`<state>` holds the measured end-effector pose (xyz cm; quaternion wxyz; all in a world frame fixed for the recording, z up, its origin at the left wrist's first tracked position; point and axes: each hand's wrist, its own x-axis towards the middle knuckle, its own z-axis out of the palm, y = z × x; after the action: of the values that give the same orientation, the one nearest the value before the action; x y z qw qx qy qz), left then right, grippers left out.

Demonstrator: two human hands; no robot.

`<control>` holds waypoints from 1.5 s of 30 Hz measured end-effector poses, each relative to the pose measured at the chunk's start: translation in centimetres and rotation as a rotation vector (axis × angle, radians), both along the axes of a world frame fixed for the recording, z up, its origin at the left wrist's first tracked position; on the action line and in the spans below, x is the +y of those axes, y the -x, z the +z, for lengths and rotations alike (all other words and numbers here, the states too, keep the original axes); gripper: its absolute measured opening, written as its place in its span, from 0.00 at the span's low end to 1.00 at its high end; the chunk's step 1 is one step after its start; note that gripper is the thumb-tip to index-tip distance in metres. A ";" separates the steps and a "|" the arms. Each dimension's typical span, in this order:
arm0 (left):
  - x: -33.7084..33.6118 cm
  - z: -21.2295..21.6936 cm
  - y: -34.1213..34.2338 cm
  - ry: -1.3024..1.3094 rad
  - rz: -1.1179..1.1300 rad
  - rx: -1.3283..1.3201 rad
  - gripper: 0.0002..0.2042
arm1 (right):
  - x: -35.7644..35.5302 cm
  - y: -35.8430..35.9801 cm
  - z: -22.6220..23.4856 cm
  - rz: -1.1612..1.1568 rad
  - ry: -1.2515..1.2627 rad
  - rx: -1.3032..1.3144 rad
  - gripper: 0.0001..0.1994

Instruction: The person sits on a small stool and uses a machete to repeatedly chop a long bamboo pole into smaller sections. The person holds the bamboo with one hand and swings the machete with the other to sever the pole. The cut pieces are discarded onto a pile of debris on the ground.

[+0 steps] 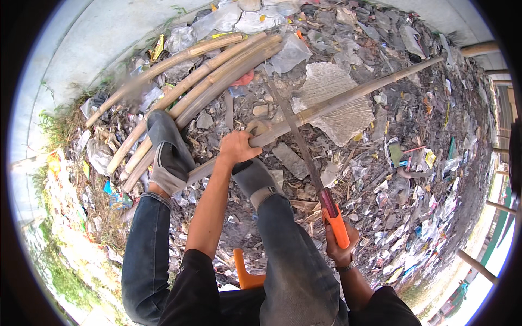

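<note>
My left hand [237,146] grips a long bamboo pole [348,96] that runs from my feet up to the right. My right hand [340,247] holds the orange handle of a hand saw [304,157]. Its blade crosses the pole just right of my left hand. My right shoe [254,179] presses on the pole's near end. My left shoe [166,149] rests on a bundle of bamboo poles [201,81] lying to the left.
The ground [413,179] is covered with plastic scraps, bags and rubble. A concrete wall [98,38] curves along the upper left. An orange stool [246,274] shows between my legs. Bamboo posts [478,266] stand at the right edge.
</note>
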<state>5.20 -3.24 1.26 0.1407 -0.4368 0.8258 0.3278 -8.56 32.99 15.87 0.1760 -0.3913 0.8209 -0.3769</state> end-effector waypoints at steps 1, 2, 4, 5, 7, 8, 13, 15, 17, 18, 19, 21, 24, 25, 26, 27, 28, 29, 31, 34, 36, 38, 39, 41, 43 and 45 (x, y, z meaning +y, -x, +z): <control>0.3 0.4 0.4 0.012 0.028 -0.052 0.27 | -0.3 -0.7 -0.8 -0.015 0.004 -0.060 0.06; 0.6 0.5 0.8 0.019 0.040 -0.057 0.26 | -0.5 -1.4 -1.8 -0.031 0.007 -0.119 0.07; 0.9 0.6 0.9 0.042 0.075 -0.074 0.25 | -1.3 -2.4 -2.5 -0.041 -0.028 -0.213 0.08; 0.8 0.6 0.7 0.018 0.080 -0.085 0.25 | -1.6 -2.9 -2.7 -0.035 -0.023 -0.224 0.08; 0.5 1.0 0.9 -0.038 0.086 -0.099 0.26 | -1.7 -3.3 -3.2 -0.029 -0.021 -0.237 0.08; 0.3 1.1 1.1 -0.062 0.088 -0.115 0.27 | -1.4 -3.6 -3.7 -0.028 -0.017 -0.231 0.08; 0.1 1.5 1.6 -0.125 0.136 -0.155 0.30 | -0.1 -4.5 -5.0 0.021 0.026 -0.260 0.08; 0.0 1.5 1.6 -0.144 0.136 -0.154 0.30 | 0.0 -4.6 -4.5 0.038 -0.003 -0.234 0.08; -0.1 1.4 1.4 -0.163 0.137 -0.159 0.31 | 0.2 -5.3 -4.3 -0.011 -0.047 -0.218 0.08; -0.1 1.6 1.6 -0.174 0.132 -0.159 0.31 | -0.1 -5.6 -4.2 -0.034 -0.039 -0.245 0.08; -0.1 1.7 1.7 -0.185 0.126 -0.161 0.31 | -0.7 -5.9 -4.3 -0.057 -0.029 -0.272 0.08; 0.3 1.2 1.5 -0.147 0.133 -0.169 0.32 | -2.3 -6.7 -4.5 -0.098 -0.003 -0.336 0.08; 0.6 0.7 1.7 -0.122 0.142 -0.162 0.33 | -3.0 -6.0 -5.5 -0.127 -0.038 -0.406 0.06; 0.6 0.6 1.9 -0.124 0.142 -0.148 0.33 | -2.7 -5.6 -6.0 -0.089 -0.018 -0.387 0.06; 0.6 0.5 1.8 -0.115 0.143 -0.131 0.33 | -2.3 -5.5 -6.4 -0.055 -0.001 -0.365 0.06; 0.5 0.3 1.8 -0.108 0.142 -0.109 0.33 | -2.1 -5.2 -6.6 -0.023 0.013 -0.337 0.06; 0.4 0.0 1.1 -0.084 0.131 -0.086 0.32 | -2.7 -5.3 -4.6 -0.023 -0.011 -0.304 0.06; 0.4 -0.2 0.9 -0.062 0.117 -0.065 0.31 | -1.9 -4.9 -4.5 0.016 -0.024 -0.312 0.06; 0.8 0.4 1.3 -0.064 0.086 -0.071 0.30 | 0.9 -4.8 -4.2 0.097 -0.058 -0.347 0.07; 1.4 0.8 1.3 0.008 0.050 -0.054 0.28 | 0.9 -4.9 -3.6 0.100 -0.029 -0.315 0.07; 1.8 0.9 1.1 0.065 0.035 -0.036 0.27 | 0.4 -4.8 -3.8 0.106 -0.018 -0.280 0.08; 2.8 1.0 1.3 0.107 0.027 -0.026 0.27 | 0.3 -4.6 -5.3 0.114 -0.016 -0.227 0.07; 2.9 0.9 1.1 0.135 0.033 0.008 0.27 | -0.2 -4.6 -5.1 0.083 0.001 -0.226 0.07; 3.5 0.6 0.8 0.188 0.042 0.077 0.27 | -0.8 -4.6 -4.3 0.018 0.035 -0.226 0.07; 4.4 0.0 -0.1 0.309 -0.007 0.135 0.26 | -0.2 -4.2 -3.4 0.010 0.038 -0.148 0.07; 5.0 -1.3 -1.3 0.399 -0.020 0.271 0.26 | 0.8 -3.5 -2.7 -0.006 0.045 -0.075 0.07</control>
<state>6.49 1.77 -0.04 -0.0573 -0.3999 0.8897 0.2126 -5.04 33.78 13.21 0.1965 -0.3783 0.8064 -0.4099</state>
